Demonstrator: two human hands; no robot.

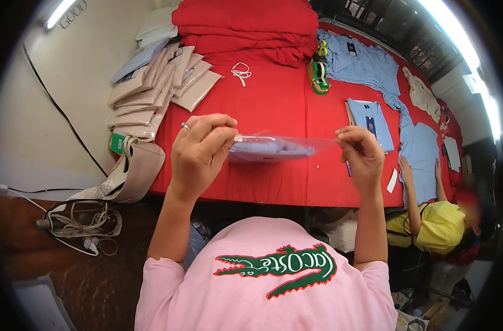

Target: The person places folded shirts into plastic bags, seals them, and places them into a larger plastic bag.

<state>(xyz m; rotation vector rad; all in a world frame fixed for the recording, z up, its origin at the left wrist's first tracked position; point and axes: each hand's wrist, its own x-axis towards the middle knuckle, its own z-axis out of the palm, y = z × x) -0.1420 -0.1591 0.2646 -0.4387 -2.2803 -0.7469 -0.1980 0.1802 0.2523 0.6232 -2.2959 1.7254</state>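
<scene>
A clear plastic bag [323, 144] is stretched between my two hands above the red-covered table. Inside it sits a folded light blue garment [271, 150], toward the left end of the bag. My left hand [202, 149], with a ring on one finger, pinches the bag's left corner. With thumb and fingertips, my right hand [364, 154] grips the right end of the bag's upper edge. Just beyond my right hand, a folded blue shirt [371, 124] with a dark tag lies on the table.
Bagged beige garments [144, 96] are stacked at the left, near a large red cloth bundle [246, 30]. A tape roll [318, 77], yellow-handled scissors [322, 48] and white cord [241, 73] lie farther back. A co-worker in yellow [439, 226] flattens a blue shirt [418, 149] at right.
</scene>
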